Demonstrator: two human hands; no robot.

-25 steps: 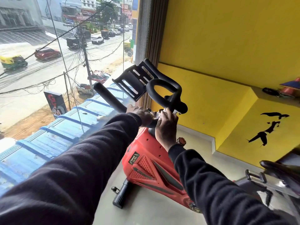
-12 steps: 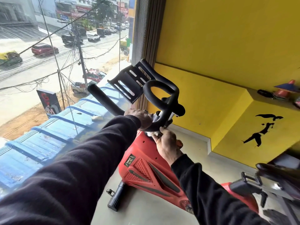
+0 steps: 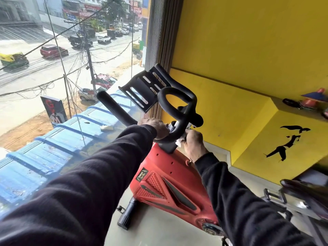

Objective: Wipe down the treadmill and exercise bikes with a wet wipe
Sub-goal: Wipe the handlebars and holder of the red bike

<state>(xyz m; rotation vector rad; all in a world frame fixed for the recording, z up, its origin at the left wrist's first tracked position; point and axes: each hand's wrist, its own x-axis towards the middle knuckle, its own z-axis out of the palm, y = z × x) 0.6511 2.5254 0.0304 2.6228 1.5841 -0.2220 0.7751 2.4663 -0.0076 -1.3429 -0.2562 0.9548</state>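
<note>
Window (image 3: 71, 68) on left, street outside. Left hand (image 3: 156, 127) wrapped around the black handlebar (image 3: 177, 107) of the red exercise bike (image 3: 168, 183), by the stem. Right hand (image 3: 192, 144) just right of stem, fingers pinching the white wet wipe (image 3: 180, 141), pressed against the bar's underside. Yellow wall (image 3: 248, 50) at right.

Right hand (image 3: 193, 142): has slid from the front of the handlebar (image 3: 174, 110) stem to its right side.
Wipe (image 3: 180, 142): now showing white at the fingers.
</note>
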